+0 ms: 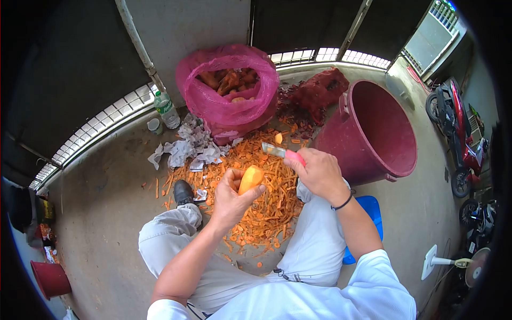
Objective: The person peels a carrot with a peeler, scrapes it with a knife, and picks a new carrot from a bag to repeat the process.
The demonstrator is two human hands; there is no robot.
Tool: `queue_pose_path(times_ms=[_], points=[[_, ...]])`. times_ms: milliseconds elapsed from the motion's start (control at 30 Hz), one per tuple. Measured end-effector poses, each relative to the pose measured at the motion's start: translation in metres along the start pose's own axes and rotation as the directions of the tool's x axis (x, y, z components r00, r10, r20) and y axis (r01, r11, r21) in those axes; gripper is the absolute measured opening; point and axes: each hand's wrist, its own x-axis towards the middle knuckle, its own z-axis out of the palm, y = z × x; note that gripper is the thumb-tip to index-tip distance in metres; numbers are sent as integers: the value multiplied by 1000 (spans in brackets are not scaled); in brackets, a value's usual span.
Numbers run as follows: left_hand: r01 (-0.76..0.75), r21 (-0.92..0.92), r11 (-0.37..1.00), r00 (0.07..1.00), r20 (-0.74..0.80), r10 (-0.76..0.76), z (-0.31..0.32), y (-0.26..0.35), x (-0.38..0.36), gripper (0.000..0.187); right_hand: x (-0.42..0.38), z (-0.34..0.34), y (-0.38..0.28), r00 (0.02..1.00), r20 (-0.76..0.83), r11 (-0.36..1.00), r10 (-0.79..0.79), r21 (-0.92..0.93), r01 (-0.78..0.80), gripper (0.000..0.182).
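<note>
In my left hand is a short, thick peeled carrot, bright orange and tilted upward, my thumb and fingers closed around it. My right hand grips a peeler by its pink handle, the metal blade pointing left, above and apart from the carrot. Below both hands, a wide heap of orange peelings and cut ends covers the floor between my legs. Beyond it stands a pink mesh sack, its top folded open over unpeeled carrots.
A large maroon bin leans toward me at the right, beside a crumpled red net sack. Crumpled paper, a plastic bottle and a cup are at the left. Motorcycles and a fan stand far right.
</note>
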Motion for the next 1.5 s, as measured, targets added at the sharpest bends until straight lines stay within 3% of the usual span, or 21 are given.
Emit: queue_pose_path(times_ms=[33,100,167,233,300,367,433,500,633,767,867,933,1033,1133,1233,1300,1333,1500], points=[[-1,5,1000,1000,4,1,-1,-4,2,52,0,-2,-1,1000,-4,1000,4,1,-4,44],[-231,144,962,973,7,232,-4,-16,5,52,5,-10,-3,993,-22,944,114,314,-101,44],[-221,224,949,973,-20,231,-7,-18,4,53,3,-8,2,992,-8,945,125,306,-116,43],[-221,297,929,969,-39,243,-5,-13,4,55,3,-2,7,983,120,780,140,597,-185,43],[-174,285,943,979,-52,197,-4,-9,2,55,-2,-1,4,991,101,801,93,583,-135,42],[-182,238,954,981,-25,193,-4,-7,1,54,-2,0,-1,987,-1,813,-164,566,135,40],[-190,191,963,981,9,192,-5,-9,1,54,-3,-1,-4,980,-10,824,-199,539,173,39],[-177,101,979,984,44,174,-6,-13,2,50,-3,-5,-6,935,59,872,-348,386,301,41],[-172,155,973,985,45,167,-4,-10,-2,47,-1,-12,-16,907,95,883,-411,289,370,44],[-162,131,978,986,46,158,-5,-9,-3,45,1,-16,-19,908,87,890,-409,260,375,44],[-177,83,981,983,73,171,-7,-10,-3,45,4,-17,-13,928,-4,905,-373,220,365,45],[-193,54,980,978,91,188,-5,-10,-4,46,8,-16,0,973,-7,959,-230,166,228,46],[-200,64,978,978,76,195,-2,-10,-5,48,5,-22,-2,958,36,928,-286,258,267,46],[-177,107,978,983,58,172,-2,-13,-4,49,-2,-26,-17,935,102,913,-340,272,303,48],[-253,179,951,967,40,250,-1,-15,-5,49,-1,-27,-19,917,140,906,-374,265,329,49],[-343,312,886,935,23,354,-3,-12,-8,47,1,-21,-10,961,30,940,-274,218,261,49],[-346,314,884,934,24,357,-3,-13,-8,47,3,-23,-4,976,54,956,-209,220,193,50],[-368,371,852,921,24,388,-3,-15,-8,49,-2,-33,-8,960,100,939,-261,258,228,50]])
